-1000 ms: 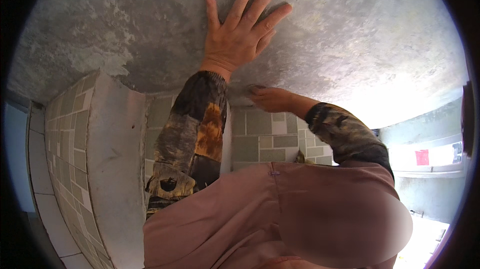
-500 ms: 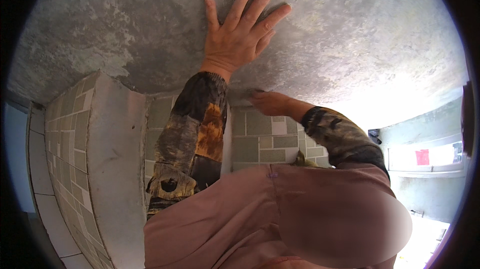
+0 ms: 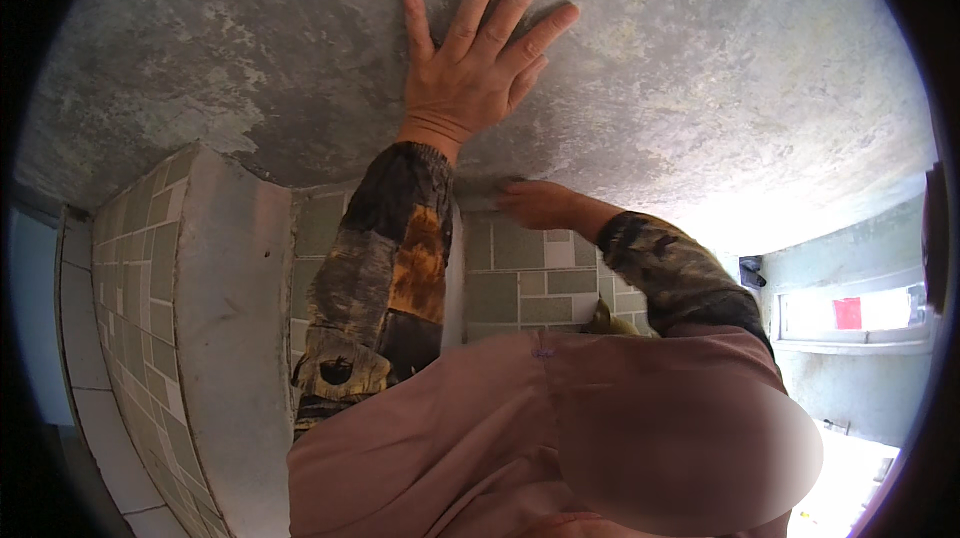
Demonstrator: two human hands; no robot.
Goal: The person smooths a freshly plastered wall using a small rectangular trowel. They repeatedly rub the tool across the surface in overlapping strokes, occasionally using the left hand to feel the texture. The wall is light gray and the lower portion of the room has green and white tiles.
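Observation:
My left hand [image 3: 462,73] presses flat on a mottled grey plaster surface [image 3: 700,48], its fingers spread and holding nothing. Lower down and to the right, my right hand [image 3: 540,204] is close against the bottom edge of that surface, above grey-green tiles [image 3: 545,284]. Its fingers are bent together and turned away, and whatever they may hold is hidden. Both arms wear dark patterned sleeves [image 3: 425,258], and a dusty pink garment [image 3: 440,408] covers my front.
A smooth pale ledge [image 3: 240,308] rises at the left, beside a tiled wall face [image 3: 140,288]. At the right, a bright window [image 3: 840,316] with a red patch is set in a bluish wall. A dark object [image 3: 750,272] sits near it.
My right hand has shifted very slightly left along the surface's lower edge. The left hand stays spread in nearly the same place.

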